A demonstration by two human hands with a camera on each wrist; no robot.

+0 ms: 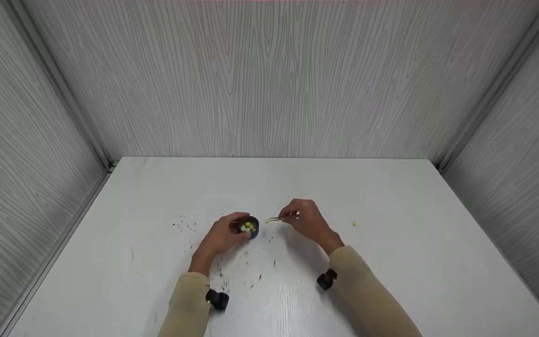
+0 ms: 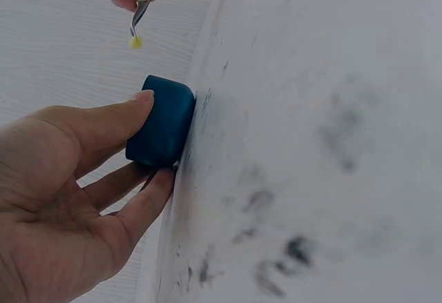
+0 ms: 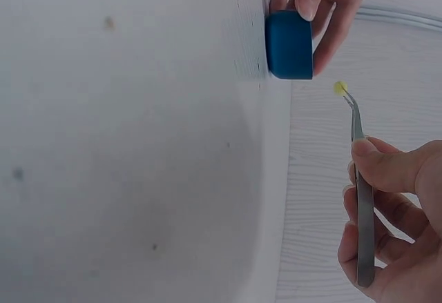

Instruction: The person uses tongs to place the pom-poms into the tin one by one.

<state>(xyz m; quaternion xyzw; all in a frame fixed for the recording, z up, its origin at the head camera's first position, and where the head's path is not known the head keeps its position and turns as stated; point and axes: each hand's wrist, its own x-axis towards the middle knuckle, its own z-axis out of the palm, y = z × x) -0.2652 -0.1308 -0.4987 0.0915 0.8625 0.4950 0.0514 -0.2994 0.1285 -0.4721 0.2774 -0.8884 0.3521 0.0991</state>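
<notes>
My left hand (image 1: 224,235) holds a small dark blue cup (image 2: 163,122) between thumb and fingers, its base on the table. Several yellow and white beads (image 1: 248,227) lie inside the cup in the head view. Bent-tip metal tweezers (image 3: 364,206) are pinched in my right hand (image 1: 308,220). At their tips sits one small yellow bead (image 3: 340,88), held just to the right of the cup and apart from it. In the left wrist view this bead hangs above the level of the cup's rim.
One loose yellow bead (image 1: 354,223) lies on the white table (image 1: 391,196) to the right of my right hand. Dark smudges and specks (image 1: 222,276) mark the tabletop around the left forearm. Grey wood-grain panels (image 1: 269,79) stand at the back and both sides.
</notes>
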